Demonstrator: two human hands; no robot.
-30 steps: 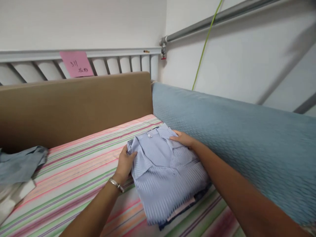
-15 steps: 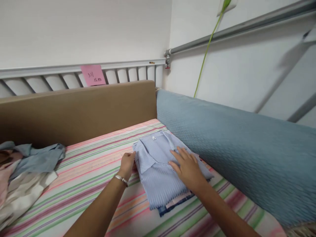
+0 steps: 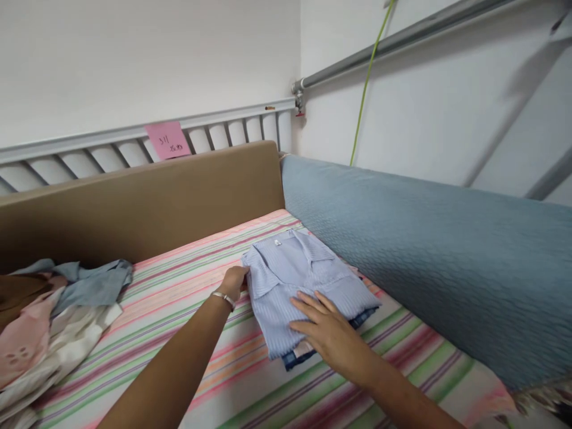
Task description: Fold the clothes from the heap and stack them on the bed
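Note:
A light blue striped shirt [image 3: 274, 310], folded with its collar facing the far side, lies on top of darker denim-blue clothing [image 3: 292, 360] and a pale pink piece. My left hand [image 3: 234, 282], with a bracelet at the wrist, pinches the shirt's left edge near the collar; its fingertips are partly hidden. Across the lower front of the shirt rests my right hand [image 3: 328, 333], open, fingers spread and palm down.
Loose clothes, among them a blue-grey piece [image 3: 96, 283] and a pink one [image 3: 29, 339], are heaped at the left on the striped sheet [image 3: 179, 286]. A brown padded board [image 3: 179, 196] and a blue padded side [image 3: 402, 238] border the bed.
My right hand has slid down toward the shirt's near edge. My left hand stays at the left edge. The view has shifted slightly, showing more of the heap.

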